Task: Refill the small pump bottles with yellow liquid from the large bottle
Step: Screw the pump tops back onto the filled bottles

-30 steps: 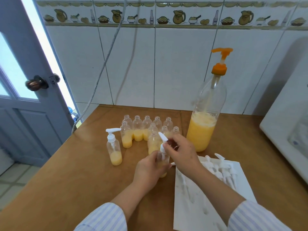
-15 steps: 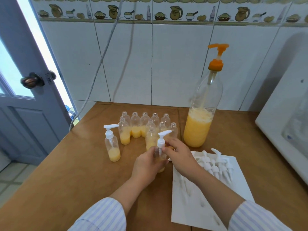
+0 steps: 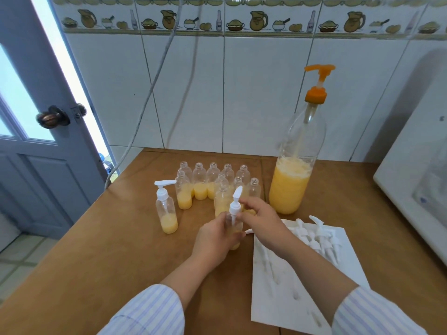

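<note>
My left hand (image 3: 214, 240) wraps around a small clear bottle (image 3: 234, 230) partly filled with yellow liquid, standing on the wooden table (image 3: 116, 257). My right hand (image 3: 262, 220) pinches the white pump cap (image 3: 235, 206) on that bottle's neck. To the left stands a finished small pump bottle (image 3: 166, 210) with its white cap on. Behind my hands, several uncapped small bottles (image 3: 200, 183) hold yellow liquid. The large bottle (image 3: 294, 170) with an orange pump, about a third full, stands at the back right.
A white paper sheet (image 3: 290, 286) at the right carries several loose white pump caps (image 3: 314, 234). A white appliance (image 3: 416, 189) fills the right edge. A tiled wall lies behind, with a cable (image 3: 150, 93) hanging down, and a blue door (image 3: 36, 141) at the left.
My right hand has turned the pump cap on the held bottle; its nozzle swung from pointing left to pointing up and right. The view shifted slightly.
</note>
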